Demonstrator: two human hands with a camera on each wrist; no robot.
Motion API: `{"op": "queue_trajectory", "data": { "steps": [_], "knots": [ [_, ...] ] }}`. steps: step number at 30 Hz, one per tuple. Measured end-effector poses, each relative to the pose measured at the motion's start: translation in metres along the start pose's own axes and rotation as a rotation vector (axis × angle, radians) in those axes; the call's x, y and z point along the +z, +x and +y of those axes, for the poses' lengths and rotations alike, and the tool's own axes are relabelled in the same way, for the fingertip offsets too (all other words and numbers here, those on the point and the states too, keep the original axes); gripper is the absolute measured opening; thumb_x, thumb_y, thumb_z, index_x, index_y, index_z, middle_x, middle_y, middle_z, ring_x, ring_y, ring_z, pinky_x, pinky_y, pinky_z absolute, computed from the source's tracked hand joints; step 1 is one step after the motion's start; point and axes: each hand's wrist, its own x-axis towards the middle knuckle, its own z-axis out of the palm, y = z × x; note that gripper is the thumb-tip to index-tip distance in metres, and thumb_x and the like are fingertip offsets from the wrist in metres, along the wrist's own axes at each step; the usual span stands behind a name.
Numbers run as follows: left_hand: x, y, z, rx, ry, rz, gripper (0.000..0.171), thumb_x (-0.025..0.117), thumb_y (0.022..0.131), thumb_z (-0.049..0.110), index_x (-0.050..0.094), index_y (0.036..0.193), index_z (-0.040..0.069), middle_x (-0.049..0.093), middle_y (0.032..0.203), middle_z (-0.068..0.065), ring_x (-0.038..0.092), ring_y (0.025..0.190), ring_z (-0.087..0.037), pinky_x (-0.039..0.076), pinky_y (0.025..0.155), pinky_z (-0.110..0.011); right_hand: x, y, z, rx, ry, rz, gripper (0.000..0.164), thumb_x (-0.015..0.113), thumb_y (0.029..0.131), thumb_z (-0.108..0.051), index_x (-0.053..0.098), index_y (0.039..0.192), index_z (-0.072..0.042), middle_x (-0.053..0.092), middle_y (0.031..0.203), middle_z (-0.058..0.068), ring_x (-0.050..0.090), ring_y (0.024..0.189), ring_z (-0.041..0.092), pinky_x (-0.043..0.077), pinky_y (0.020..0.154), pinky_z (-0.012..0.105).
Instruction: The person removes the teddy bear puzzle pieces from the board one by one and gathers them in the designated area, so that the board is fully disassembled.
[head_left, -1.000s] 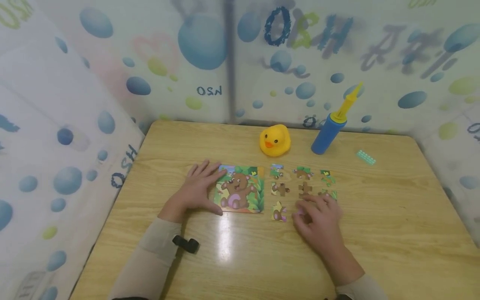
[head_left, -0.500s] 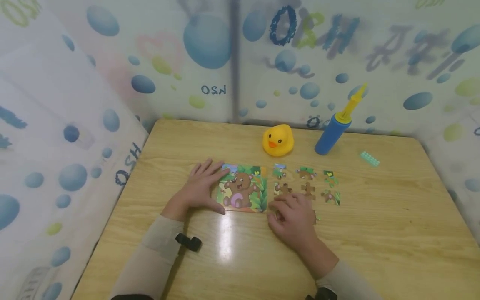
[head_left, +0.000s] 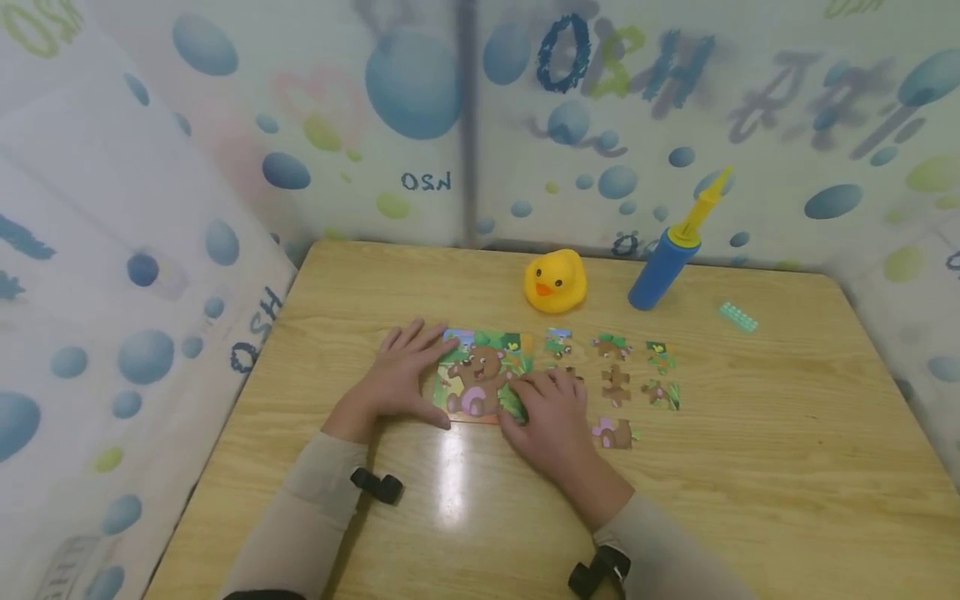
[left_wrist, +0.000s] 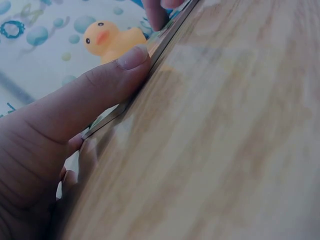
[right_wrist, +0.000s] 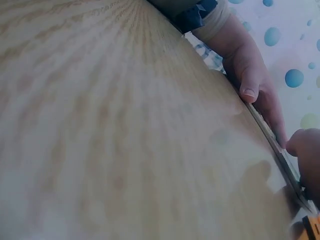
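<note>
In the head view, a square bear-picture puzzle board [head_left: 476, 375] lies flat on the table. My left hand [head_left: 397, 375] rests along its left side, thumb and fingers straight and spread. My right hand [head_left: 551, 421] lies over the board's right edge, with bent fingers and the thumb at the surface. Whether it pinches anything is hidden. Jigsaw pieces lie right of the board: a top row from a blue-topped piece [head_left: 558, 342] to a green one [head_left: 660, 357], a brown middle piece [head_left: 617, 385], and a pink-and-brown piece [head_left: 615, 433]. Another brown piece [head_left: 567, 372] is partly covered.
Behind the board a yellow rubber duck [head_left: 555, 282] sits on the wooden table [head_left: 780, 433]. A blue hand pump [head_left: 663, 267] with a yellow nozzle stands to its right, then a small teal toy block [head_left: 738, 317]. A patterned wall [head_left: 337, 200] borders the back.
My right hand has moved left from the lower middle jigsaw pieces, over the lower left piece, to the board's right edge. My left hand stays at the board.
</note>
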Motion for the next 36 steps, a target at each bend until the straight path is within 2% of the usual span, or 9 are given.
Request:
{"op": "queue_trajectory", "data": {
  "steps": [3,7,16,25,36],
  "knots": [
    [0.0007,0.0004,0.0006,0.003,0.006,-0.003,0.138,0.086,0.055,0.086,0.035,0.169,0.026,0.016,0.178,-0.002,0.000,0.163,-0.039,-0.006,0.128,-0.062,-0.0016,0.0001,-0.0004,0.034,-0.016,-0.055,0.051,0.074,0.096,-0.051,0.077,0.130,-0.014,0.070,0.126,0.004,0.051,0.118,0.030,0.037,0.102,0.059],
    [0.0021,0.0013,-0.0001,0.006,0.003,0.000,0.138,0.086,0.055,0.086,0.036,0.169,0.026,0.017,0.178,-0.002,0.001,0.163,-0.039,-0.006,0.128,-0.061,-0.0027,-0.0018,0.0002,0.052,-0.041,-0.094,0.054,0.073,0.097,-0.055,0.076,0.132,-0.014,0.069,0.128,0.004,0.050,0.118,0.028,0.037,0.103,0.058],
    [0.0016,0.0014,-0.0001,0.001,-0.007,0.001,0.137,0.088,0.055,0.084,0.037,0.169,0.025,0.017,0.178,-0.002,0.001,0.163,-0.039,-0.006,0.128,-0.061,-0.0011,-0.0034,0.0011,0.012,-0.011,-0.078,0.047,0.076,0.096,-0.047,0.077,0.128,-0.013,0.071,0.127,0.005,0.056,0.115,0.028,0.036,0.107,0.060],
    [0.0019,0.0013,-0.0013,0.005,0.002,0.005,0.138,0.087,0.055,0.084,0.036,0.169,0.026,0.017,0.178,-0.002,0.000,0.163,-0.039,-0.006,0.128,-0.061,0.0003,-0.0038,0.0016,0.100,-0.014,-0.120,0.063,0.074,0.096,-0.054,0.070,0.143,-0.013,0.059,0.127,0.009,0.045,0.118,0.032,0.037,0.100,0.054],
    [0.0001,-0.0001,-0.0012,0.009,-0.003,0.008,0.137,0.089,0.056,0.083,0.037,0.169,0.025,0.018,0.178,-0.003,0.001,0.163,-0.040,-0.006,0.128,-0.062,-0.0026,-0.0044,-0.0015,0.165,-0.006,-0.066,0.058,0.084,0.086,-0.059,0.080,0.119,-0.012,0.062,0.117,0.006,0.049,0.118,0.033,0.039,0.099,0.056]
  ]
}}
